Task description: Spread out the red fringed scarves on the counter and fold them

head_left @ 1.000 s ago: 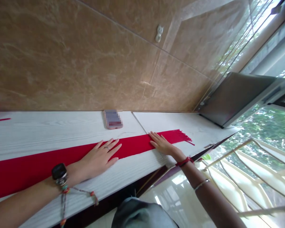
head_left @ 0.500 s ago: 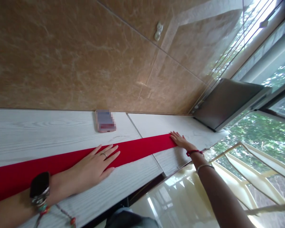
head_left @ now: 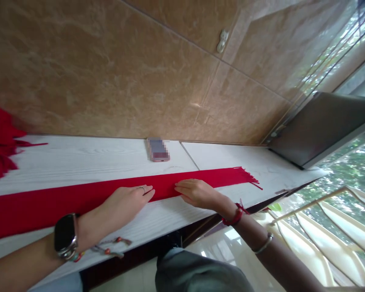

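Note:
A red scarf (head_left: 61, 202) lies as a long strip along the white counter, its fringe spread out at the right end. My left hand (head_left: 129, 205), with a ring and a watch at the wrist, rests on the strip near the middle. Its fingers are drawn together on the cloth and the thumb is hidden. Just to the right, my right hand (head_left: 199, 192) has its fingers bunched on the same cloth, also with the thumb out of sight. A short stretch of scarf shows between the two hands.
The white wood-grain counter (head_left: 109, 156) runs along a brown tiled wall (head_left: 109, 73). A phone (head_left: 158, 150) lies near the wall. Bunched red fringe (head_left: 0, 146) sits at the far left. A dark panel (head_left: 325, 125) stands at the right, above a pale slatted rack (head_left: 316, 227).
My right hand has moved left from the scarf's right end toward the middle, uncovering the fringe. My left hand's spread fingers have drawn together. The view has shifted left.

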`<move>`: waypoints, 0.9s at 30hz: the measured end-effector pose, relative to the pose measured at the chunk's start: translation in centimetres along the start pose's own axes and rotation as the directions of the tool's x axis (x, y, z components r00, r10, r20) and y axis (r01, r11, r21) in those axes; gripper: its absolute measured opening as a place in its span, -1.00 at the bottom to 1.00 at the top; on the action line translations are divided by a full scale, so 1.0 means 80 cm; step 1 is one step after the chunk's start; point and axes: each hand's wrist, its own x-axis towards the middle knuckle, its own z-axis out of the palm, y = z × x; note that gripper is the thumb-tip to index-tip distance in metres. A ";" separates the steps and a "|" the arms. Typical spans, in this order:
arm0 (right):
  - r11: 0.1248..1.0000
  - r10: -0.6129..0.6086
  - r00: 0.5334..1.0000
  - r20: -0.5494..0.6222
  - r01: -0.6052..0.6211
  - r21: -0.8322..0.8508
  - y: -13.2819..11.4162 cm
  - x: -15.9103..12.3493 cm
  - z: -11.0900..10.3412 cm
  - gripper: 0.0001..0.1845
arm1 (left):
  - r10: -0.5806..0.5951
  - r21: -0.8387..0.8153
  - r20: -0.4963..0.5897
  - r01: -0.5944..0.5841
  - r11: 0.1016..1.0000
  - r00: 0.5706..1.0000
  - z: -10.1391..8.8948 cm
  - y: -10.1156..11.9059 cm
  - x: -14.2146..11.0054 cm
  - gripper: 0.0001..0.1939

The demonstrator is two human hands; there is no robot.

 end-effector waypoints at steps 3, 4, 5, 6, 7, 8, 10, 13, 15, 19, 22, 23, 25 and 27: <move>0.995 0.010 1.000 0.004 -0.009 -0.100 0.003 -0.008 0.009 -0.59 | -0.039 -0.007 0.017 0.039 0.999 0.999 -0.003 0.005 -0.008 -0.39; 0.993 0.020 1.000 0.002 -0.020 -0.117 0.006 -0.011 0.011 -0.58 | -0.062 -0.022 0.019 0.063 0.998 0.998 -0.004 0.007 -0.009 -0.39; 0.992 0.032 0.999 0.000 -0.032 -0.124 0.008 -0.015 0.012 -0.57 | -0.084 -0.043 0.016 0.084 0.996 0.996 -0.006 0.009 -0.010 -0.39; 0.991 0.049 0.999 -0.003 -0.049 -0.121 0.011 -0.018 0.012 -0.56 | -0.098 -0.068 0.011 0.098 0.993 0.995 -0.007 0.010 -0.011 -0.40; 0.991 0.070 0.998 -0.007 -0.070 -0.111 0.012 -0.021 0.012 -0.56 | -0.101 -0.092 0.009 0.102 0.991 0.995 -0.009 0.010 -0.013 -0.41; 0.991 0.090 0.996 -0.014 -0.091 -0.096 0.013 -0.023 0.012 -0.56 | -0.093 -0.109 0.013 0.094 0.990 0.996 -0.010 0.009 -0.014 -0.42; 0.991 0.115 0.993 -0.032 -0.117 -0.064 0.014 -0.027 0.011 -0.58 | -0.058 -0.119 0.029 0.061 0.991 0.998 -0.009 0.005 -0.015 -0.41; 0.992 0.096 0.994 -0.049 -0.099 -0.074 0.014 -0.028 0.012 -0.62 | 0.003 -0.106 0.036 0.001 0.994 0.999 -0.003 -0.008 -0.015 -0.39; 0.989 0.077 0.996 -0.044 -0.082 -0.121 0.014 -0.027 0.013 -0.63 | 0.018 -0.106 0.024 -0.015 0.994 1.000 0.002 -0.015 -0.013 -0.38; 0.985 0.082 0.995 -0.065 -0.091 -0.149 0.014 -0.026 0.016 -0.63 | 0.030 -0.101 0.011 -0.029 0.994 0.999 0.002 -0.021 -0.009 -0.38; 0.987 0.105 0.990 -0.097 -0.116 -0.113 0.015 -0.028 0.018 -0.66 | 0.047 -0.101 0.018 -0.045 0.994 0.999 -0.001 -0.021 -0.009 -0.40; 0.987 0.111 0.989 -0.102 -0.122 -0.108 0.016 -0.029 0.019 -0.66 | 0.047 -0.100 0.018 -0.045 0.994 0.999 -0.002 -0.020 -0.009 -0.41; 0.985 0.114 0.988 -0.102 -0.125 -0.119 0.016 -0.029 0.019 -0.65 | 0.041 -0.092 0.015 -0.040 0.995 0.999 -0.001 -0.020 -0.009 -0.43; 0.983 0.120 0.988 -0.092 -0.132 -0.131 0.016 -0.029 0.019 -0.65 | 0.038 -0.082 0.008 -0.037 0.996 0.999 0.002 -0.021 -0.009 -0.43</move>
